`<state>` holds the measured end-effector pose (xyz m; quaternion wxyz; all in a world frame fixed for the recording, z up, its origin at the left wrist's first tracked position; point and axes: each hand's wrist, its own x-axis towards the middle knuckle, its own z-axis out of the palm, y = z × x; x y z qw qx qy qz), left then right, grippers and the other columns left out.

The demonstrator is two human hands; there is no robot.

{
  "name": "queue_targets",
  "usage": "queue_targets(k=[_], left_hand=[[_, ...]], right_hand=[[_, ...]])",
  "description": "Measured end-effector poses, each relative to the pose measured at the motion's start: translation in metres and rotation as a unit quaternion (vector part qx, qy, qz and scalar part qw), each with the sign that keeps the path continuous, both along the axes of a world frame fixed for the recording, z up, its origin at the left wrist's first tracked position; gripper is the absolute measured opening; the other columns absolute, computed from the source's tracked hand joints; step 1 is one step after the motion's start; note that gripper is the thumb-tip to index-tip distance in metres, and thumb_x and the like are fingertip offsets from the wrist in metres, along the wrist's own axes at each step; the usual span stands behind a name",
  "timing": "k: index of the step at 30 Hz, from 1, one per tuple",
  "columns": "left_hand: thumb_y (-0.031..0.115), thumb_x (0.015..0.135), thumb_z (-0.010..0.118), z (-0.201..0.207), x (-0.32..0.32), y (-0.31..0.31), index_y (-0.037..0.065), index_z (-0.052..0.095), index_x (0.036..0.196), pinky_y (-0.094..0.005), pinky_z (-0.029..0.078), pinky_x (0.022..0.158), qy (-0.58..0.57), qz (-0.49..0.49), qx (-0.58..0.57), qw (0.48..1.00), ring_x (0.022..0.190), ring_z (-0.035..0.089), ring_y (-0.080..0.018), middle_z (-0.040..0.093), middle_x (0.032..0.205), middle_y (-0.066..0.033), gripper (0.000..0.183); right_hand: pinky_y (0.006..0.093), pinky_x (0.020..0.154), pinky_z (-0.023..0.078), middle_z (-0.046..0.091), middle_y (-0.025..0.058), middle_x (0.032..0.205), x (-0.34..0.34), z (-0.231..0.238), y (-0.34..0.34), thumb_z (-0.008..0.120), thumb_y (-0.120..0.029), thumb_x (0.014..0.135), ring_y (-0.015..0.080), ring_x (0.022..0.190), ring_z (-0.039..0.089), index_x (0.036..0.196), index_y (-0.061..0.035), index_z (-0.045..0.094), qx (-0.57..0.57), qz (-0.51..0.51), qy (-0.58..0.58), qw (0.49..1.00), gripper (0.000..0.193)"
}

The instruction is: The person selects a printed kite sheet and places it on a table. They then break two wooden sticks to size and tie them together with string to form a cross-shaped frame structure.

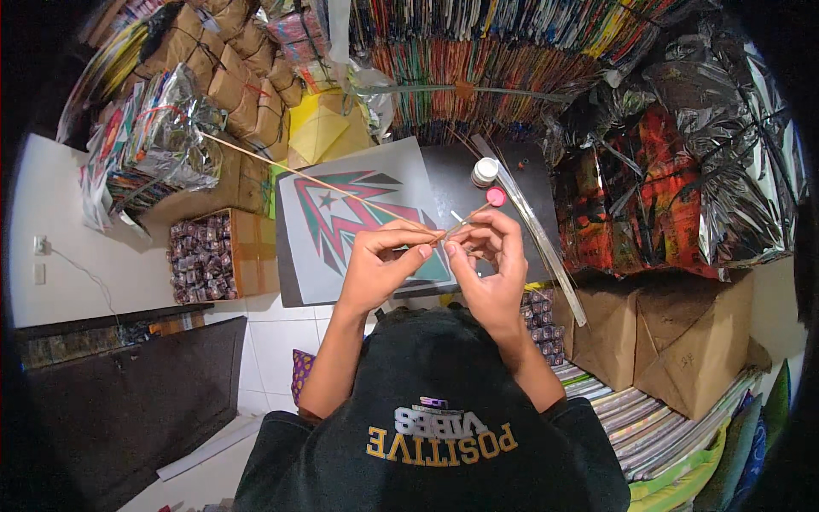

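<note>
My left hand (386, 263) is closed, thumb against fingers, on a long thin bamboo stick (290, 174) that slants up to the far left. Close beside it, my right hand (490, 269) is pinched at the stick's near end; whether it also holds a thread or another thin strip is too small to tell. Beneath both hands lies a pale translucent sheet (303, 222) with red, green and black angular shapes and a star, on a dark tabletop (439, 171). A white jar (485, 172) and a small pink-topped container (496, 197) stand beyond my right hand.
Thin strips (536, 226) lie along the table's right side. Tied stacks of coloured sheets (478, 72) line the back. Brown wrapped parcels (243, 85) and a carton of small packets (205, 256) are at left; cardboard boxes (682, 341) and foil-wrapped bundles (631, 196) are at right.
</note>
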<state>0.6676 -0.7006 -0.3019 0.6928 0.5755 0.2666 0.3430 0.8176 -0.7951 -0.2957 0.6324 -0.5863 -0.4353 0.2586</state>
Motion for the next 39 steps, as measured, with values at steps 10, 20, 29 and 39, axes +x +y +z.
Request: queue_targets(k=[10, 20, 29, 39], left_hand=[[0.005, 0.087, 0.075, 0.007, -0.003, 0.000, -0.002, 0.076, 0.102, -0.0282, 0.054, 0.080, 0.056, -0.004, -0.044, 0.997, 0.092, 0.067, -0.0148, 0.074, 0.102, -0.0128, 0.017], [0.002, 0.086, 0.076, 0.001, 0.000, -0.001, -0.003, 0.076, 0.101, -0.0308, 0.054, 0.086, 0.009, 0.008, -0.006, 1.000, 0.095, 0.068, -0.0168, 0.074, 0.103, -0.0132, 0.016], [0.003, 0.086, 0.077, -0.003, -0.002, 0.001, -0.002, 0.077, 0.101, -0.0293, 0.054, 0.082, 0.012, 0.007, -0.018, 1.000, 0.093, 0.067, -0.0162, 0.074, 0.102, -0.0129, 0.016], [0.007, 0.086, 0.077, 0.001, -0.001, 0.001, -0.002, 0.077, 0.100, -0.0222, 0.050, 0.061, 0.000, 0.008, -0.018, 1.000, 0.082, 0.065, -0.0106, 0.073, 0.100, -0.0116, 0.016]], right_hand=[[0.0219, 0.063, 0.046, 0.069, 0.0074, 0.099, -0.001, 0.003, -0.001, 0.072, -0.001, 0.088, 0.0096, 0.086, 0.066, 0.123, -0.0022, 0.049, -0.010, 0.009, -0.011, 1.000, 0.042], [0.0212, 0.061, 0.044, 0.070, 0.0059, 0.098, -0.001, 0.000, 0.000, 0.073, -0.001, 0.087, 0.0077, 0.083, 0.064, 0.124, -0.0024, 0.049, -0.002, 0.007, -0.017, 1.000, 0.044], [0.0206, 0.060, 0.043, 0.071, 0.0053, 0.097, -0.001, 0.001, 0.000, 0.073, -0.001, 0.087, 0.0067, 0.079, 0.064, 0.125, -0.0021, 0.049, -0.014, 0.011, -0.010, 1.000, 0.045], [0.0199, 0.059, 0.044, 0.071, 0.0059, 0.098, -0.003, 0.000, -0.001, 0.071, 0.000, 0.088, 0.0066, 0.081, 0.065, 0.126, -0.0019, 0.047, -0.011, 0.016, 0.011, 1.000, 0.045]])
